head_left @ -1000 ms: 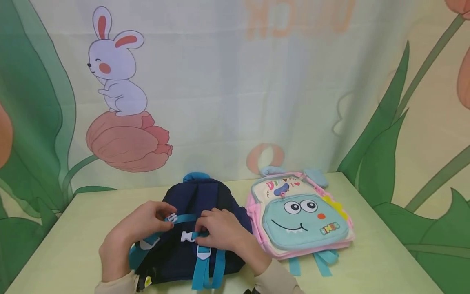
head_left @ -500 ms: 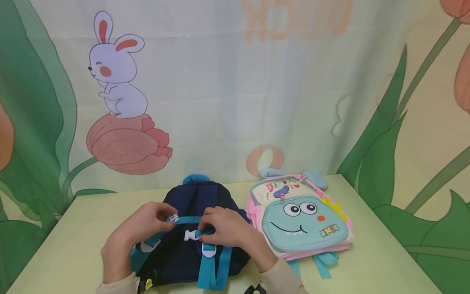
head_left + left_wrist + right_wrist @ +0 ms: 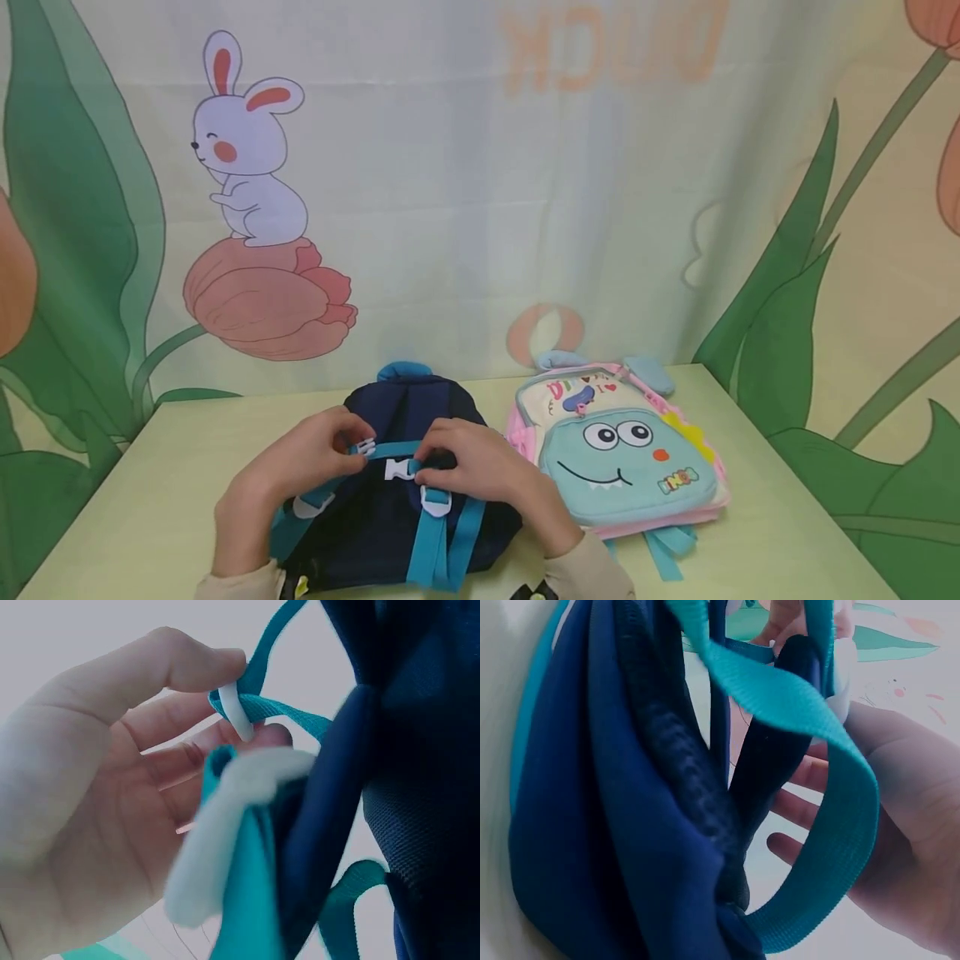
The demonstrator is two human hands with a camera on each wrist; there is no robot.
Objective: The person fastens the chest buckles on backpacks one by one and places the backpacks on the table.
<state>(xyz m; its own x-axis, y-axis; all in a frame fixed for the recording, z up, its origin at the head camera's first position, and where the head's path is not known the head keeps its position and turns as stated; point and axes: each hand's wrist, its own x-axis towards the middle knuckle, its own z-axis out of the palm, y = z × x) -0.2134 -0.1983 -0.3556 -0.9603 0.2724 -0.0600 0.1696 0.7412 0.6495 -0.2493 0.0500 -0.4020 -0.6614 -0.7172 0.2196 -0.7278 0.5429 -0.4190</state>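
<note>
A navy backpack (image 3: 352, 542) with teal straps lies on the table, strap side up. My left hand (image 3: 307, 458) pinches a white buckle piece (image 3: 365, 447) at the end of a teal chest strap (image 3: 396, 449). In the left wrist view, thumb and fingers of the left hand (image 3: 97, 780) meet at a white plastic piece (image 3: 237, 712) threaded with webbing. Just to the right, my right hand (image 3: 483, 462) pinches the webbing behind a white pronged buckle half (image 3: 398, 470). The two buckle pieces are close but apart. In the right wrist view, strap and webbing partly hide the right fingertips.
A pink and light-blue backpack (image 3: 630, 467) with a cartoon face lies right beside the navy one. White strap adjusters (image 3: 436, 501) and loose teal strap ends (image 3: 446, 550) lie over the navy bag. A printed curtain (image 3: 420, 192) hangs behind the table (image 3: 772, 517).
My right hand has lifted the pronged buckle half a little, nearly level with the other piece. The left hand keeps its pinch. The camera view has shifted slightly.
</note>
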